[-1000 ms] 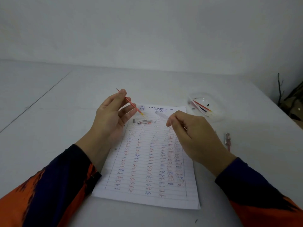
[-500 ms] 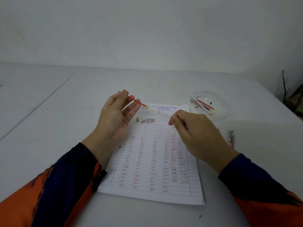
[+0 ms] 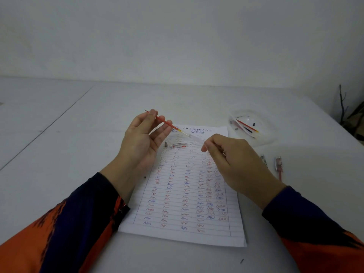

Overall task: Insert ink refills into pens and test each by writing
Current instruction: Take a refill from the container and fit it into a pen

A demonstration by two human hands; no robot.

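The white table (image 3: 78, 174) bears a lined sheet (image 3: 187, 194), a clear dish (image 3: 254, 125) and two pen pieces (image 3: 271, 162).

Both forearms reach in from the near edge, in dark blue and orange sleeves. The left hand (image 3: 142, 140) is raised, palm turned toward the right, thumb and forefinger pinching a thin red refill (image 3: 164, 121) while the other fingers spread loosely. The right hand (image 3: 234, 164) shows its back, fingers curled, pinching a clear pen barrel (image 3: 197, 139) at the fingertips, near the left hand.
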